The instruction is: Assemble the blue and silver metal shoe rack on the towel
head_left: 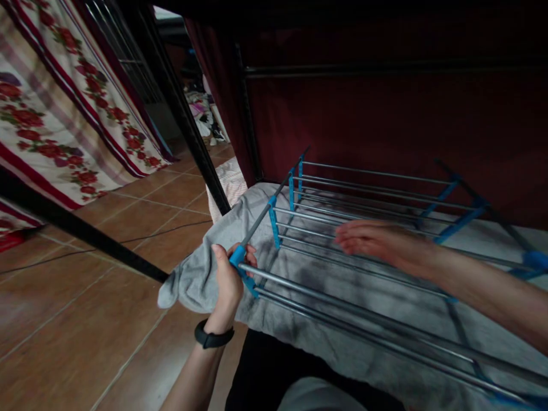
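A rack (325, 296) of grey metal rods with blue plastic joints lies across a bed covered with a grey blanket (252, 214). My left hand (231, 271) is closed around a blue corner joint (238, 256) at the rack's near left end, with its fingertips curled behind it. The wrist below wears a black band (213, 337). Over the middle rods reaches my right hand (381, 242), its fingers stretched out and holding nothing. Whether it touches a rod I cannot tell. Part of the rack's right end runs out of view.
Black metal bed posts (184, 108) and a low rail (81, 228) stand at the left. Dark red cloth (385, 125) hangs behind the rack. A flowered curtain (64, 103) hangs beyond the tiled floor (141, 228), where a thin cable runs. Clutter (208, 117) lies farther back.
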Tool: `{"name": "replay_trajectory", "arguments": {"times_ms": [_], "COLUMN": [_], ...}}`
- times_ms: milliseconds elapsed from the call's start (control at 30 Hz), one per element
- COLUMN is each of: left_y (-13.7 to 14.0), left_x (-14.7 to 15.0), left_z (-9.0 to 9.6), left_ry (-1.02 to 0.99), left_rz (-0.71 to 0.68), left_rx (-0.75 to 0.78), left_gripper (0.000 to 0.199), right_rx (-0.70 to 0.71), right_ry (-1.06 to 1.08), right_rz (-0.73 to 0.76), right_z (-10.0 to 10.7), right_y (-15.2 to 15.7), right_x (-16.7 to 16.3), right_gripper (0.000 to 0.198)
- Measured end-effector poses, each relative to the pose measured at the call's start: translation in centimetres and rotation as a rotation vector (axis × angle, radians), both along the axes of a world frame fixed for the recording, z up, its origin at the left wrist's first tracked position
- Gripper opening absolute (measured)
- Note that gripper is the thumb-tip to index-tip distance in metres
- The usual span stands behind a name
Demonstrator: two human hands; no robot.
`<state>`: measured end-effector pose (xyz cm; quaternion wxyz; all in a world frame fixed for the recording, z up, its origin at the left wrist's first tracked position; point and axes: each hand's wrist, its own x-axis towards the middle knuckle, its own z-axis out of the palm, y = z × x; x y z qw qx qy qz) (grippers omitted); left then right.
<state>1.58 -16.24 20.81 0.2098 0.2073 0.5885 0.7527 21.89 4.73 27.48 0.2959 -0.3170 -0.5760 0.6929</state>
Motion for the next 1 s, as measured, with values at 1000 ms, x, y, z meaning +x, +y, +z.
{"name": "replay_trajectory", "arguments": {"times_ms": [1000], "left_y": [0.5], "left_x": [0.9], "left_z": [-0.2], "left_ry": [-0.147], "left_rz": [0.13], "left_rx": [-0.102], "left_gripper": [0.07], "right_rx": [-0.743], "right_ry": [0.377], "right_rz": [0.107], "right_z": [-2.6], "right_y": [-10.4], "right_x": [-21.6], "right_gripper": [0.036]}}
